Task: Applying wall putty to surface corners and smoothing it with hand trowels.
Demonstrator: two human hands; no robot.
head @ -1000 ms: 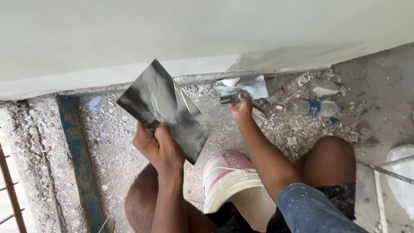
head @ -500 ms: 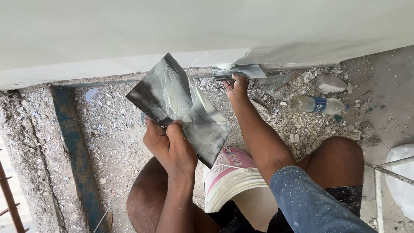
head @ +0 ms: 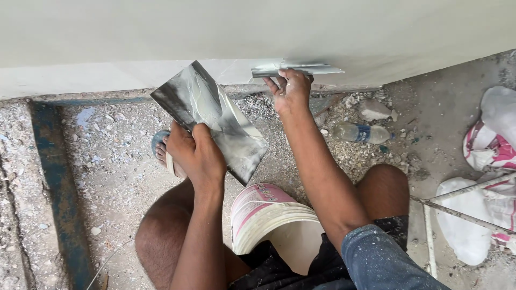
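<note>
A smooth, pale plastered wall [head: 258, 27] fills the upper part of the view, its lower band slightly whiter; below it lies a rough grey concrete floor [head: 107, 161] strewn with gravel and mortar crumbs, crossed at the left by a worn blue-painted metal bar [head: 59, 188]. Between the person's bent knees stands a white plastic bucket with pink markings [head: 269, 215], round-rimmed and tilted, its inside coated with pale putty. A flat, square metal hawk plate smeared with grey-white putty [head: 215, 118] is held slanted just above the floor, near the wall's foot; the left hand [head: 196, 153] grips its lower edge, fingers curled over the near face, wrist bent, forearm rising from below. A long, thin steel trowel blade [head: 295, 69], streaked with putty, lies flat against the wall at the edge of the whiter band; the right hand [head: 293, 91] is closed on its handle, knuckles toward the camera, arm stretched forward from a blue denim sleeve [head: 381, 258]. At the right lie crumpled white sacks with pink print [head: 494, 145]; near the wall rests a clear plastic bottle with a blue label [head: 360, 133] on its side; a blue-strapped sandal [head: 161, 145] shows behind the plate.
</note>
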